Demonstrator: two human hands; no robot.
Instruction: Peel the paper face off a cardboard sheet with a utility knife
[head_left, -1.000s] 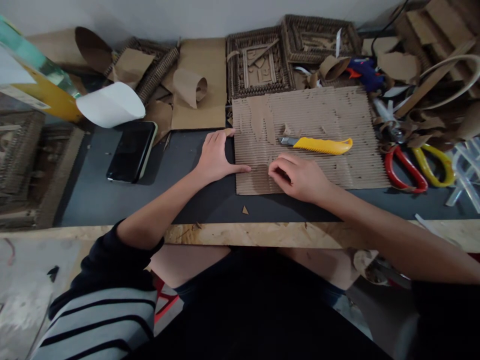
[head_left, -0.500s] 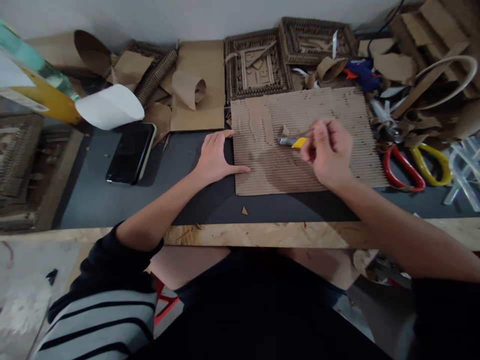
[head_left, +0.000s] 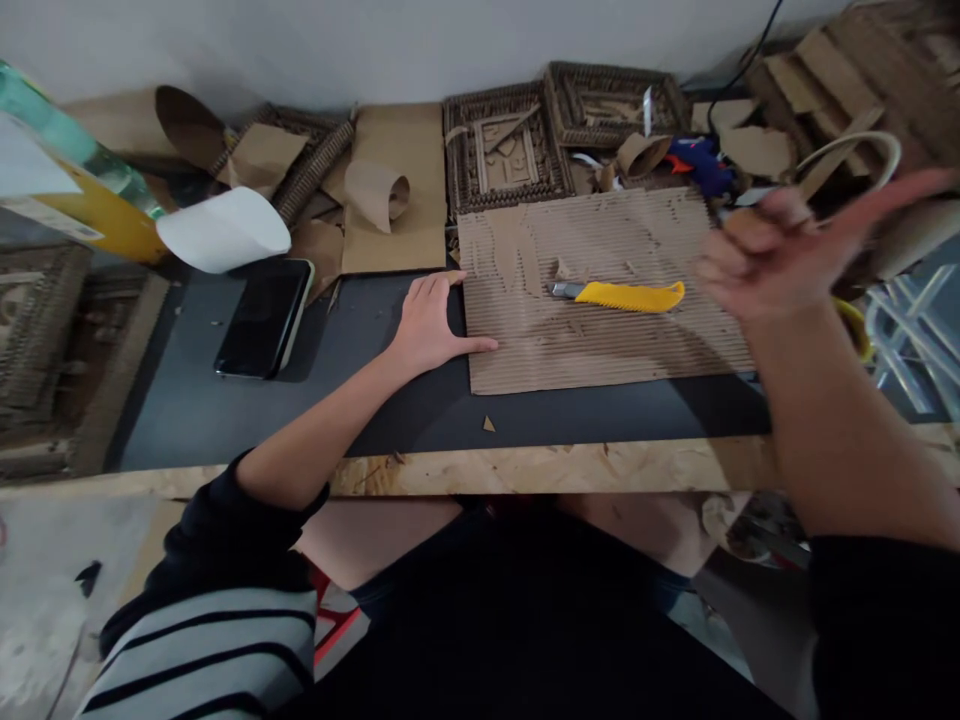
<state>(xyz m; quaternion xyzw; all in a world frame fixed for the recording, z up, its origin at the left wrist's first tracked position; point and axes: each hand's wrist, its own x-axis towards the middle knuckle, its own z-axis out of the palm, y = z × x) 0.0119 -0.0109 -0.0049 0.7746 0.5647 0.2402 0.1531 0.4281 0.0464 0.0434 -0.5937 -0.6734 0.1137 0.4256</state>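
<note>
A sheet of corrugated cardboard [head_left: 525, 360] with its ridges showing lies on the dark table, scraps of torn brown paper on it. My left hand [head_left: 427, 322] rests at its left edge, thumb and fingers spread, their tips touching the sheet. On the sheet lies a yellow utility knife [head_left: 630, 296], its metal nose pointing left, with neither hand on it. My right hand [head_left: 787, 255] is raised over the right end of the sheet, somewhat blurred. Its thumb stretches out to the upper right and the other fingers are loosely bent; I see nothing held.
Behind the sheet stand cardboard frames [head_left: 510, 150], a blue glue gun [head_left: 705, 165] and paper scraps. Clear glue sticks [head_left: 911, 335] lie at the right. To the left are a phone [head_left: 264, 318], a white paper roll [head_left: 225, 230] and a bottle [head_left: 82, 130].
My right hand has moved right and up from beside the utility knife, its thumb now stretched out, uncovering the knife's handle. My left hand has stayed at the sheet's edge.
</note>
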